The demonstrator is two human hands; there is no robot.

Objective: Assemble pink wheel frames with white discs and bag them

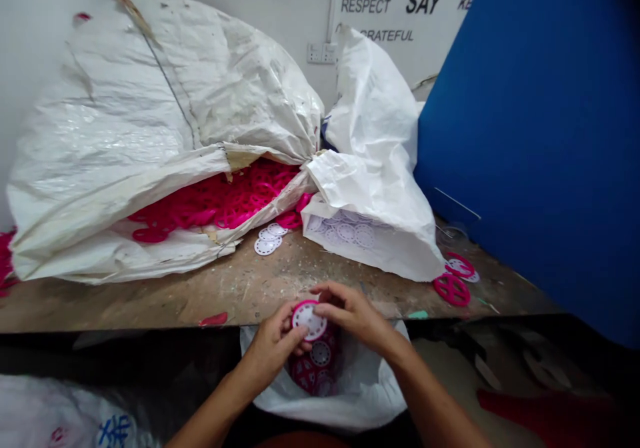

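My left hand (pixel 270 349) and right hand (pixel 353 315) are grasping a pink-rimmed white plastic disc (pixel 309 320) above the white plastic bag (pixel 370 395); if my fingers loosen, it may fall onto the other discs (pixel 320 355)

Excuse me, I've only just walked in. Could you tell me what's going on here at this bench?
A person holds a white perforated disc in a magenta plastic ring, with the left hand and right hand, above an open white bag containing more such pieces. On the wooden bench beyond, a white woven sack spills magenta rings, another sack holds white discs, and loose white discs lie nearby.
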